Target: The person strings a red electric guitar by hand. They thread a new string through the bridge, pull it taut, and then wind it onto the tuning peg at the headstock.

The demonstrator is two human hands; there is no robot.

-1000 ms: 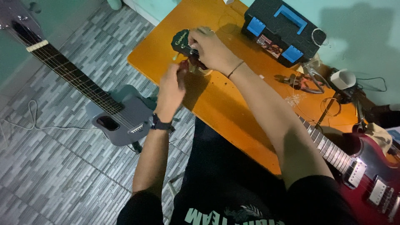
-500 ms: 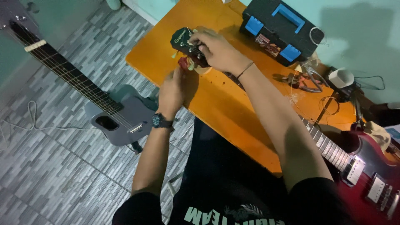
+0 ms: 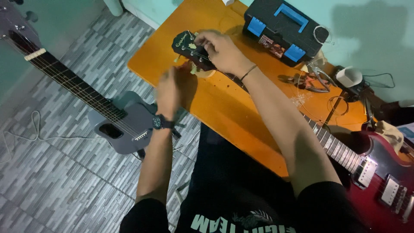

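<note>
**Both hands at the headstock of a red electric guitar on an orange counter**

At far left a grey acoustic guitar (image 3: 123,125) lies on the tiled floor (image 3: 51,181), its neck running up toward the top left corner, and a thin cable (image 3: 26,129) trails beside it.

The left hand (image 3: 170,88), with a dark wristwatch (image 3: 159,122) on the wrist, is blurred. It sits at the near edge of the orange counter (image 3: 224,112), just below the headstock; its fingers look curled, but whether it grips anything cannot be told.

The black headstock (image 3: 183,43) of the red electric guitar (image 3: 384,177) lies on the counter near its left corner. The right hand (image 3: 220,49) rests on top of it, fingers closed in a pinch at the strings and tuning posts. A thin bracelet (image 3: 249,72) circles that wrist. The guitar's neck runs under the right forearm toward the lower right, where the red body with its two pickups lies off the counter's edge.

Behind the right hand stands a black toolbox (image 3: 282,30) with a blue handle and blue latches. Its lid is shut, so what it holds cannot be seen. To its right lie pliers (image 3: 304,81) and loose coils of wire (image 3: 334,103), then a small white cup (image 3: 349,77), whose inside is not visible.
</note>
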